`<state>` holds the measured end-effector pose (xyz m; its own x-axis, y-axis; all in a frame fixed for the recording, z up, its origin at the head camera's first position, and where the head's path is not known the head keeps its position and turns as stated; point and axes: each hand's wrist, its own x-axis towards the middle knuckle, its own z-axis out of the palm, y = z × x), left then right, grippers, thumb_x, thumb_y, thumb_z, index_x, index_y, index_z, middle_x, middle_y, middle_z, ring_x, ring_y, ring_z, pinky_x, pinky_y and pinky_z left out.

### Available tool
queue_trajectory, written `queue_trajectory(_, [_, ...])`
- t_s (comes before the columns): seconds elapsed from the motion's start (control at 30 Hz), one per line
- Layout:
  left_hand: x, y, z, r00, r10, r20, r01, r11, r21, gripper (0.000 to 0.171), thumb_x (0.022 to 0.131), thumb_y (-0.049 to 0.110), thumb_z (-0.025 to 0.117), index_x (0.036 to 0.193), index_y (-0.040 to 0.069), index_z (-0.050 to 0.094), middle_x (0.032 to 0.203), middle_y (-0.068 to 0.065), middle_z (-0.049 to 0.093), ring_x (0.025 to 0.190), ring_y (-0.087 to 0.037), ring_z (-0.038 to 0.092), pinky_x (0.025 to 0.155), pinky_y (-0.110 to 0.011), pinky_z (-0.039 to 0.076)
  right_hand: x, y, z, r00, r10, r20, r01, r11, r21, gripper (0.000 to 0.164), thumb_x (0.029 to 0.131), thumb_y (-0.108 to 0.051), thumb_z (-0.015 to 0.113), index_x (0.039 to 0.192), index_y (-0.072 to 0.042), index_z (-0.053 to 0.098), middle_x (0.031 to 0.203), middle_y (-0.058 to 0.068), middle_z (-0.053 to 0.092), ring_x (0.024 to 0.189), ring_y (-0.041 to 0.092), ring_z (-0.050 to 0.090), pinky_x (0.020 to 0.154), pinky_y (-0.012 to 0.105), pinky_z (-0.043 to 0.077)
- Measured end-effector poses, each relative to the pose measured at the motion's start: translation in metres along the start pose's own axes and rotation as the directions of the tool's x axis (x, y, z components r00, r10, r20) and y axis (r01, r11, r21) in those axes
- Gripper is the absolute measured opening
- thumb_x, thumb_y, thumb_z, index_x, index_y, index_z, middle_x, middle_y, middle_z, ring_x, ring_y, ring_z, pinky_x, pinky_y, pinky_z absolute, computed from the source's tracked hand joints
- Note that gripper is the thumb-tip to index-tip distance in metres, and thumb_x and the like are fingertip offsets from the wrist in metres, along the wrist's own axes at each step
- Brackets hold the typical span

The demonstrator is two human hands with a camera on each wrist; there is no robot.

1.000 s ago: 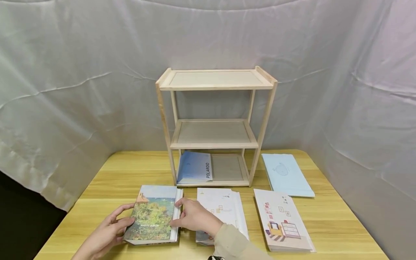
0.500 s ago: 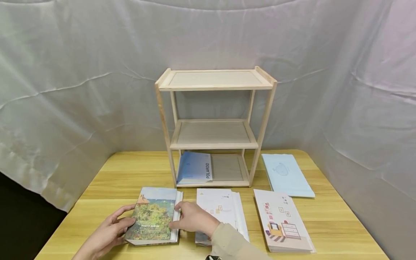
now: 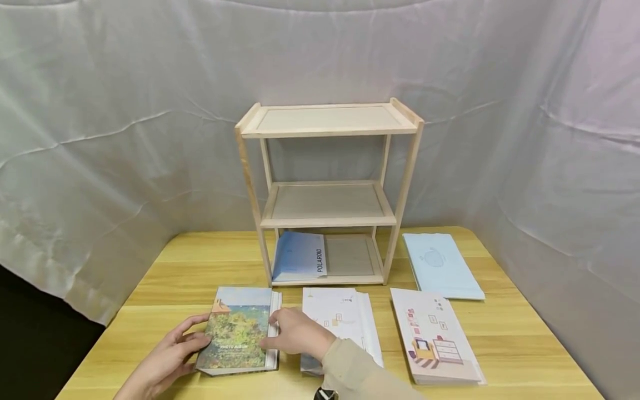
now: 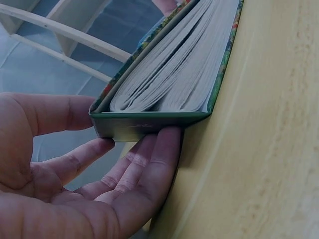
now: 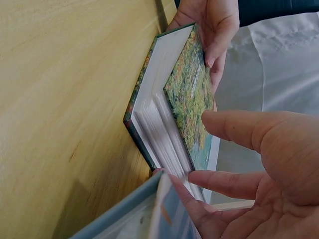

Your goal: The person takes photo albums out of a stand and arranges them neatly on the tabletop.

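A thick photo album [image 3: 237, 322] with a painted garden-and-sea cover lies at the front left of the table. My left hand [image 3: 172, 353] holds it at the spine. In the left wrist view, that hand's thumb [image 4: 65, 112] meets the cover's edge while the fingers reach along and under the green spine [image 4: 144, 122]. From the opposite side my right hand [image 3: 300, 333] grips the page edge, thumb on the cover. White page blocks [image 5: 159, 129] show between the covers in the right wrist view, and the front cover sits a little skewed over them.
Behind stands a three-tier wooden shelf [image 3: 327, 221], with a blue POLAROID album [image 3: 300, 255] on its bottom tier. White illustrated albums [image 3: 332, 308] lie partly under my right forearm. Farther right are another illustrated album [image 3: 435, 339] and a pale blue one [image 3: 442, 264].
Both hands keep their hold on the photo album. Its near end and my left hand have shifted slightly to the right. The head view has tilted a little.
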<state>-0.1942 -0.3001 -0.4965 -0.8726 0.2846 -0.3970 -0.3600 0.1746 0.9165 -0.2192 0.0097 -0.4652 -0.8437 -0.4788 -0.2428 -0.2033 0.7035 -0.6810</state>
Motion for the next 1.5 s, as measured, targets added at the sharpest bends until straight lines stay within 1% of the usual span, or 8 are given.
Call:
queue_trajectory(0.2, [-0.0021,-0.0014,-0.0035,1.0,-0.001,0.02,0.001,1.0,-0.003,0.063,0.113,0.027,0.058,0.166,0.012,0.028,0.118,0.0,0.061,0.117,-0.016,0.056,0.102,-0.057,0.051,0.0003,-0.0002,0.0005,1.0,-0.013,0.012,0.013,1.0,0.012,0.053,0.097,-0.039,0.081,0.137,-0.006,0.071,0.133,0.009,0.075,0.08,0.015,0.068,0.082,0.035,0.057])
queue_trajectory(0.47, [-0.0034,0.0026,-0.0073,1.0,0.014,-0.008,-0.014,0.999,0.029,0.065,0.114,0.028,0.056,0.168,0.01,0.024,0.117,0.0,0.061,0.119,-0.013,0.057,0.101,-0.054,0.051,0.0003,-0.0059,0.0008,0.999,-0.04,-0.004,0.04,0.999,0.025,0.054,0.098,-0.036,0.08,0.138,-0.002,0.069,0.123,0.012,0.078,0.052,0.013,0.042,0.074,0.031,0.049])
queue_trajectory(0.8, [-0.0011,0.0011,-0.0043,1.0,-0.001,-0.02,0.001,1.0,0.018,0.065,0.113,0.028,0.057,0.168,0.012,0.025,0.117,0.0,0.061,0.121,-0.011,0.056,0.105,-0.063,0.05,-0.0018,-0.0046,-0.0009,0.999,-0.037,-0.013,0.037,0.999,-0.007,0.053,0.098,-0.038,0.081,0.137,-0.004,0.071,0.135,0.012,0.074,0.074,0.013,0.064,0.079,0.031,0.054])
queue_trajectory(0.93, [0.0007,0.0019,-0.002,0.999,-0.008,-0.037,0.009,1.0,0.017,0.068,0.113,0.029,0.058,0.169,0.01,0.024,0.127,-0.004,0.061,0.128,-0.016,0.056,0.105,-0.068,0.05,-0.0021,-0.0037,-0.0015,1.0,-0.029,-0.009,0.029,1.0,0.008,0.054,0.098,-0.038,0.081,0.138,-0.004,0.07,0.136,0.012,0.074,0.068,0.014,0.06,0.078,0.032,0.053])
queue_trajectory(1.07, [0.0025,0.0017,0.0003,0.999,-0.017,-0.047,0.017,1.0,0.013,0.07,0.113,0.03,0.058,0.17,0.009,0.023,0.139,-0.008,0.058,0.137,-0.024,0.053,0.106,-0.074,0.049,-0.0024,-0.002,-0.0018,1.0,-0.021,-0.009,0.021,1.0,-0.001,0.053,0.098,-0.039,0.08,0.137,-0.005,0.071,0.136,0.011,0.074,0.08,0.016,0.067,0.082,0.034,0.057])
queue_trajectory(1.17, [0.0023,0.0004,-0.0008,0.999,-0.021,-0.03,0.021,1.0,0.006,0.068,0.113,0.03,0.058,0.169,0.01,0.024,0.132,-0.005,0.06,0.134,-0.021,0.053,0.105,-0.07,0.049,-0.0025,-0.0008,-0.0013,1.0,-0.023,-0.005,0.023,1.0,-0.002,0.052,0.098,-0.039,0.08,0.137,-0.006,0.071,0.137,0.01,0.073,0.084,0.014,0.069,0.085,0.034,0.059])
queue_trajectory(1.33, [0.0009,-0.0013,-0.0035,1.0,-0.019,0.0,0.019,1.0,-0.001,0.064,0.114,0.03,0.057,0.168,0.013,0.026,0.121,0.0,0.06,0.124,-0.012,0.053,0.103,-0.059,0.05,-0.0039,-0.0002,0.0,1.0,-0.024,0.006,0.024,0.999,0.044,0.052,0.098,-0.038,0.08,0.137,-0.005,0.071,0.136,0.012,0.073,0.054,0.013,0.043,0.075,0.032,0.051])
queue_trajectory(1.5, [0.0017,-0.002,-0.0018,1.0,-0.017,-0.004,0.017,1.0,0.0,0.065,0.114,0.03,0.057,0.168,0.014,0.026,0.12,-0.001,0.059,0.125,-0.013,0.052,0.103,-0.058,0.05,-0.0042,0.0016,0.0002,1.0,-0.021,0.004,0.02,0.998,0.064,0.052,0.098,-0.037,0.081,0.137,-0.004,0.07,0.126,0.011,0.075,0.048,0.013,0.035,0.068,0.03,0.048])
